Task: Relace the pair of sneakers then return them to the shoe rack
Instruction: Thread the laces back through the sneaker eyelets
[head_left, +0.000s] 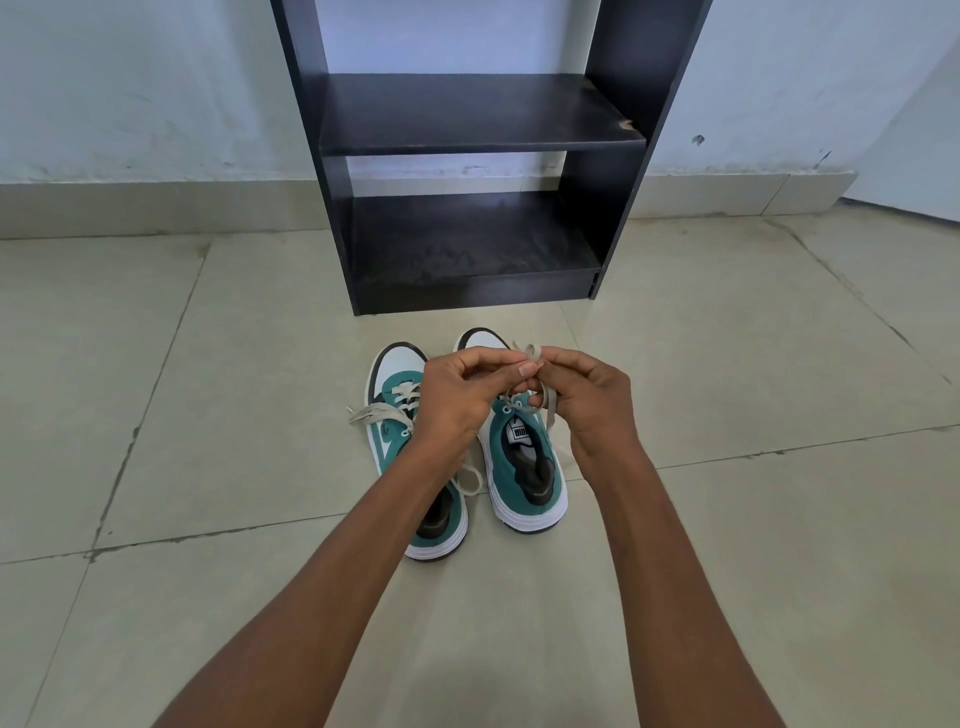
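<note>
Two teal and white sneakers stand side by side on the floor, toes toward the rack. The left sneaker (395, 395) has its beige lace tied in a bow at the side. Above the right sneaker (524, 467) my left hand (457, 395) and my right hand (587, 400) meet. Both pinch the right sneaker's beige lace (530, 352), looped between the fingertips. My hands hide that shoe's eyelets and tongue top.
A dark wooden shoe rack (483, 140) stands just beyond the sneakers against a pale wall, its two visible shelves holding nothing. Beige floor tiles (208, 415) stretch to both sides.
</note>
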